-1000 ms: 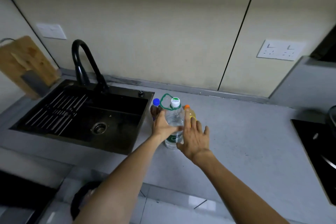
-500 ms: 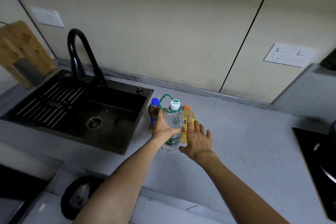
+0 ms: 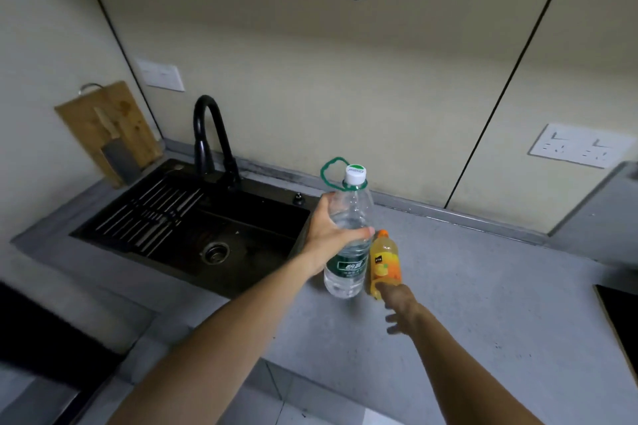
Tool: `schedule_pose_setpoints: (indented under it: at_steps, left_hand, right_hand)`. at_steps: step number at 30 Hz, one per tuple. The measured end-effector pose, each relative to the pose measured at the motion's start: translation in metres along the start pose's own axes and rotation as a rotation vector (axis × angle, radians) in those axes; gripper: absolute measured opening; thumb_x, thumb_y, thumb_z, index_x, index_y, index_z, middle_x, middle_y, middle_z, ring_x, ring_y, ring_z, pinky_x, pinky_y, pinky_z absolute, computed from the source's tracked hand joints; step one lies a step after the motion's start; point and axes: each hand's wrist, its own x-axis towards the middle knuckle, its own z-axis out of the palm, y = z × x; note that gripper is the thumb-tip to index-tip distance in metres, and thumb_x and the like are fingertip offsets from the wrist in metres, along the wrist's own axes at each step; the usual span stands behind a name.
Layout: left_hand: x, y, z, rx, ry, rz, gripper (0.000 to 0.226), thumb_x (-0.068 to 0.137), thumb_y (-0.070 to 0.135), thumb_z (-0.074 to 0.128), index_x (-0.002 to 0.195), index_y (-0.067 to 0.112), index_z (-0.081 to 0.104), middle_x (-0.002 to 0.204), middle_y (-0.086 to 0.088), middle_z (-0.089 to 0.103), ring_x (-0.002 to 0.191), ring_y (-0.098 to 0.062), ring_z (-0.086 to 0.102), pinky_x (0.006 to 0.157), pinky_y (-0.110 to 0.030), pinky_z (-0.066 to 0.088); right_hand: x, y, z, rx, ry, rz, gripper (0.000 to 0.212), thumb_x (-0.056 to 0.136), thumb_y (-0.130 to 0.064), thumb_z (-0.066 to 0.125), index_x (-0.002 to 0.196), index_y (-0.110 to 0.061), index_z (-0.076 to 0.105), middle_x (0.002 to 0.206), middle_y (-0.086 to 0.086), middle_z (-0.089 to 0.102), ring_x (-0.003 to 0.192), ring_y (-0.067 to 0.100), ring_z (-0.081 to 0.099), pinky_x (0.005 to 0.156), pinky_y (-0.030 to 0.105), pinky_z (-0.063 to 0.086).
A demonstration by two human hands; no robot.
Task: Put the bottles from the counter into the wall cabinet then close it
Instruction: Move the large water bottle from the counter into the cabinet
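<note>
Head view looks down on a grey counter (image 3: 483, 286) with a black sink (image 3: 193, 235) set into it. Just right of the sink, the left hand (image 3: 328, 235) grips a clear water bottle (image 3: 348, 235) around its middle, long axis nearly upright, white cap toward the wall. Right of that bottle stands an orange juice bottle (image 3: 385, 262), cap up; the right hand (image 3: 397, 300) holds its lower part, fingers curled around it.

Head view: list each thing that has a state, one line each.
water bottle: capped, gripped by left hand
orange bottle: capped, upright, touched by right hand
sink: no water visible
faucet: not running
</note>
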Motion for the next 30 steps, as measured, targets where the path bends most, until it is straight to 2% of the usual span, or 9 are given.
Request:
schedule_pose_setpoints:
  at_steps: [6, 9, 11, 13, 17, 21, 24, 27, 30]
  left_hand:
    - [-0.005, 0.072, -0.029, -0.101, 0.072, 0.077, 0.08, 0.05, 0.019, 0.097, 0.117, 0.023, 0.055, 0.11, 0.003, 0.068, 0.1, -0.013, 0.067, 0.091, -0.036, 0.055]
    - [-0.018, 0.1, -0.044, -0.138, 0.081, 0.079, 0.074, 0.056, 0.019, 0.095, 0.119, 0.021, 0.056, 0.111, -0.002, 0.068, 0.1, -0.017, 0.068, 0.089, -0.036, 0.056]
    - [-0.027, 0.116, -0.055, -0.148, 0.074, 0.082, 0.069, 0.058, 0.018, 0.094, 0.117, 0.021, 0.057, 0.11, -0.004, 0.07, 0.099, -0.018, 0.069, 0.088, -0.036, 0.056]
    - [-0.038, 0.131, -0.066, -0.143, 0.068, 0.095, 0.066, 0.061, 0.016, 0.093, 0.117, 0.02, 0.058, 0.107, -0.003, 0.072, 0.094, -0.015, 0.07, 0.079, -0.028, 0.057]
    - [-0.058, 0.168, -0.097, -0.13, 0.031, 0.126, 0.066, 0.067, 0.017, 0.089, 0.125, 0.015, 0.058, 0.109, -0.004, 0.072, 0.093, -0.014, 0.07, 0.068, -0.019, 0.053]
    - [-0.081, 0.208, -0.132, -0.05, 0.044, 0.18, 0.072, 0.068, 0.027, 0.089, 0.13, 0.016, 0.055, 0.117, -0.005, 0.069, 0.099, -0.015, 0.067, 0.076, -0.024, 0.054]
    - [-0.092, 0.233, -0.148, -0.052, 0.076, 0.263, 0.087, 0.069, 0.034, 0.087, 0.142, 0.016, 0.043, 0.125, -0.002, 0.065, 0.098, -0.01, 0.064, 0.078, -0.023, 0.052]
    - [-0.135, 0.241, -0.21, -0.055, 0.149, 0.389, 0.115, 0.054, 0.04, 0.092, 0.15, 0.028, 0.029, 0.135, 0.001, 0.058, 0.11, -0.015, 0.06, 0.096, -0.038, 0.051]
    - [-0.144, 0.209, -0.22, -0.005, 0.157, 0.376, 0.106, 0.049, 0.029, 0.098, 0.139, 0.026, 0.041, 0.123, 0.004, 0.065, 0.11, -0.011, 0.064, 0.092, -0.028, 0.053]
  right_hand:
    - [-0.022, -0.033, 0.022, 0.451, -0.157, -0.016, 0.069, 0.095, -0.065, 0.04, 0.133, -0.009, 0.046, 0.132, 0.019, 0.049, 0.123, 0.047, 0.051, 0.079, 0.057, 0.051]
    - [-0.046, -0.05, 0.034, 0.698, -0.227, -0.098, 0.054, 0.094, -0.049, 0.047, 0.128, -0.009, 0.059, 0.126, 0.022, 0.064, 0.111, 0.043, 0.063, 0.085, 0.061, 0.053]
    - [-0.069, -0.058, 0.044, 0.801, -0.27, -0.168, 0.041, 0.098, -0.032, 0.046, 0.101, -0.004, 0.075, 0.098, 0.021, 0.075, 0.096, 0.036, 0.067, 0.095, 0.056, 0.048]
    - [-0.091, -0.062, 0.057, 0.868, -0.353, -0.242, 0.051, 0.1, -0.028, 0.041, 0.077, -0.004, 0.08, 0.084, 0.018, 0.075, 0.086, 0.033, 0.067, 0.094, 0.049, 0.047]
    - [-0.122, -0.065, 0.089, 1.026, -0.485, -0.285, 0.04, 0.092, -0.03, 0.048, 0.111, -0.002, 0.069, 0.11, 0.021, 0.069, 0.097, 0.035, 0.066, 0.103, 0.048, 0.044]
    - [-0.164, -0.082, 0.118, 1.104, -0.596, -0.331, 0.034, 0.077, -0.025, 0.056, 0.101, -0.004, 0.067, 0.098, 0.018, 0.065, 0.088, 0.032, 0.064, 0.098, 0.044, 0.045]
    - [-0.175, -0.108, 0.141, 1.165, -0.618, -0.411, 0.029, 0.091, -0.024, 0.045, 0.096, -0.005, 0.067, 0.093, 0.016, 0.067, 0.086, 0.03, 0.063, 0.089, 0.042, 0.048]
    - [-0.254, -0.123, 0.189, 1.14, -0.667, -0.48, 0.035, 0.096, -0.024, 0.04, 0.101, -0.003, 0.068, 0.097, 0.019, 0.069, 0.092, 0.032, 0.064, 0.098, 0.045, 0.046]
    - [-0.267, -0.137, 0.198, 1.071, -0.716, -0.583, 0.041, 0.096, -0.025, 0.04, 0.098, -0.001, 0.072, 0.098, 0.02, 0.072, 0.092, 0.033, 0.067, 0.098, 0.044, 0.049]
